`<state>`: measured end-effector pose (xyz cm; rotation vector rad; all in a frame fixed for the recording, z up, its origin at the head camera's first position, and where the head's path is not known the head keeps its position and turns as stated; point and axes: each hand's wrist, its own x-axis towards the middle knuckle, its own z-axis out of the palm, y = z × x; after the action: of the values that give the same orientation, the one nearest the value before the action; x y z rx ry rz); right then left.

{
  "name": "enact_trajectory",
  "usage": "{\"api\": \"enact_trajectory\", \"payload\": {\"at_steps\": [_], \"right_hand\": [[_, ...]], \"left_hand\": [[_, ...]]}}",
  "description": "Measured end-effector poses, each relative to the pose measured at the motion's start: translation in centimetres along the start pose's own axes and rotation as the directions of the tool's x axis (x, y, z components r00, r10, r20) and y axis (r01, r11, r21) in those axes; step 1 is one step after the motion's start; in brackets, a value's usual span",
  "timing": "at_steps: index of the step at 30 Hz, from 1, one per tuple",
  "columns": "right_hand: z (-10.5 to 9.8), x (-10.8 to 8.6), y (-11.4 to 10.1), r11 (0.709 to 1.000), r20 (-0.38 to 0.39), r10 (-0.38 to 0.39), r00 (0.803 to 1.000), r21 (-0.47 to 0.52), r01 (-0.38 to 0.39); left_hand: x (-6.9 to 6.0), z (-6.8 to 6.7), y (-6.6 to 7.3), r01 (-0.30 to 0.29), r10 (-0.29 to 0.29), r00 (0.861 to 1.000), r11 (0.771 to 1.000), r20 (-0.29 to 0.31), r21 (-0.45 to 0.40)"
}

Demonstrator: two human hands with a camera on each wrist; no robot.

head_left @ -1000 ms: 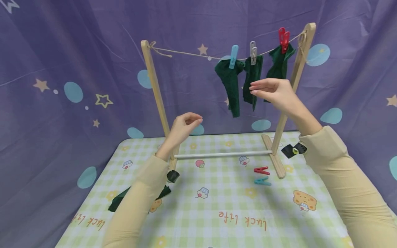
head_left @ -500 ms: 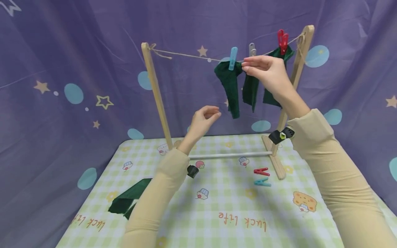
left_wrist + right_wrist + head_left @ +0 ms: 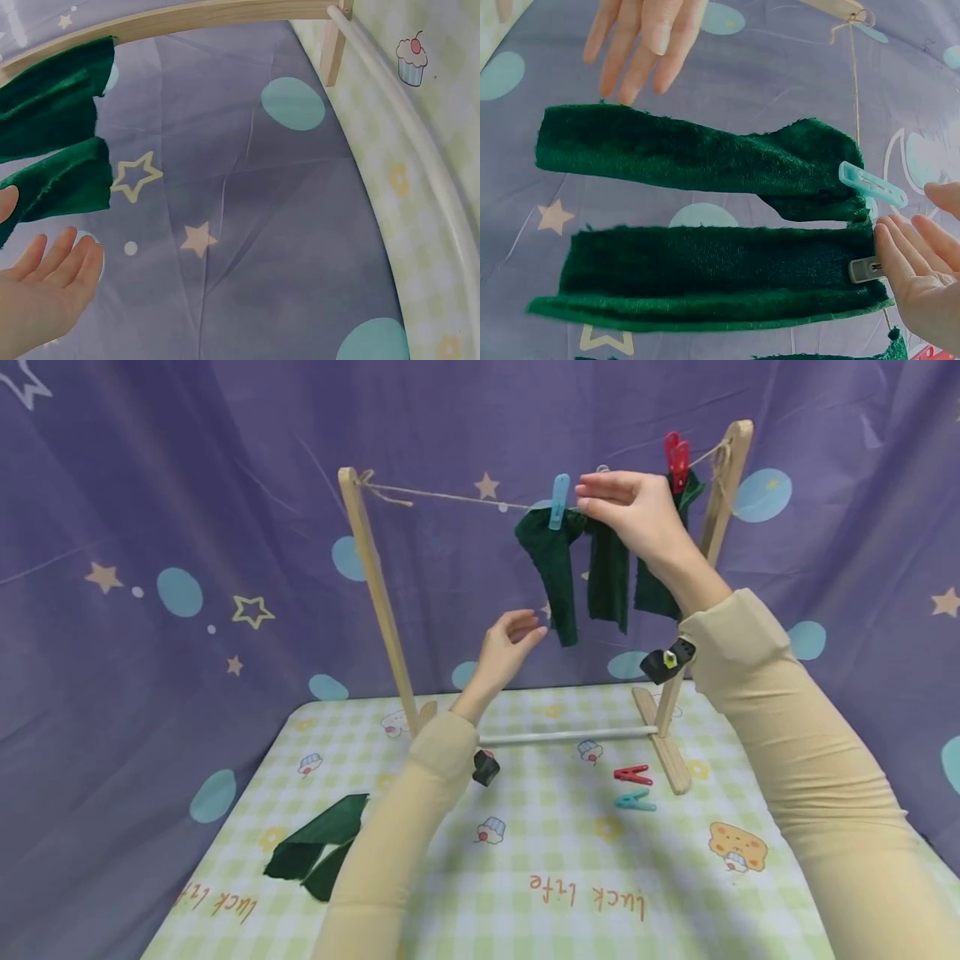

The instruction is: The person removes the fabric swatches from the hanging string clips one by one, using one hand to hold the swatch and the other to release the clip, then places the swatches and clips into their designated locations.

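Three dark green velvety cloth pieces hang on a string line, each clipped by a clothespin. My right hand (image 3: 633,514) is at the top of the middle green cloth (image 3: 607,577), beside its grey clothespin (image 3: 865,269). Its fingers are fairly straight with a gap to the thumb, seeming to touch the cloth's edge. Left of it hangs another green cloth (image 3: 555,581) under a light blue clothespin (image 3: 558,502). Near that cloth's lower end my left hand (image 3: 506,647) hovers, fingers loosely bent, holding nothing. Partly behind the right hand hangs the third green cloth (image 3: 654,589) under red clothespins (image 3: 677,464).
A wooden frame (image 3: 375,585) carries the string (image 3: 450,495), with a white crossbar (image 3: 562,737) low down. A red clothespin (image 3: 633,774) and a blue clothespin (image 3: 635,801) lie on the checked tablecloth (image 3: 525,793). Another green cloth (image 3: 318,839) lies folded at left.
My right hand has risen and moved left to the top of the middle cloth. My left hand has moved right and slightly up toward the leftmost hanging cloth. The middle cloth has turned.
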<state>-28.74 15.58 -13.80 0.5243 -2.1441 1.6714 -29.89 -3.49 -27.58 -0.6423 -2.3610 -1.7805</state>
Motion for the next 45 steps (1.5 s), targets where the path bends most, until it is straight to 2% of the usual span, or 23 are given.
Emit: {"api": "enact_trajectory", "payload": {"at_steps": [12,17,24,33,39,45], "right_hand": [[0.4,1.8,-1.1,0.987,0.03,0.022,0.999,-0.159,-0.017],[0.9,2.2,-1.4,0.981,0.03,0.043,0.999,-0.192,-0.036],[1.5,2.6,-1.2,0.976,0.02,0.071,0.997,-0.206,-0.065],[1.6,2.8,-1.1,0.972,-0.017,0.072,0.997,-0.222,-0.074],[1.5,3.0,-0.9,0.971,-0.02,0.065,0.998,-0.228,-0.067],[1.7,3.0,-0.7,0.97,-0.017,0.065,0.998,-0.234,-0.068]], "left_hand": [[1.9,1.2,-0.6,0.055,-0.055,0.998,0.998,0.011,-0.029],[2.2,1.3,-0.2,0.09,-0.088,0.996,0.994,0.033,-0.061],[2.2,1.7,0.1,0.131,-0.129,0.991,0.988,0.025,-0.085],[2.7,2.8,-0.3,0.088,-0.094,0.995,0.989,-0.045,-0.115],[2.8,3.2,0.0,0.073,-0.08,0.996,0.987,-0.046,-0.142],[2.5,3.0,0.2,0.068,-0.08,0.995,0.98,-0.058,-0.189]]}}
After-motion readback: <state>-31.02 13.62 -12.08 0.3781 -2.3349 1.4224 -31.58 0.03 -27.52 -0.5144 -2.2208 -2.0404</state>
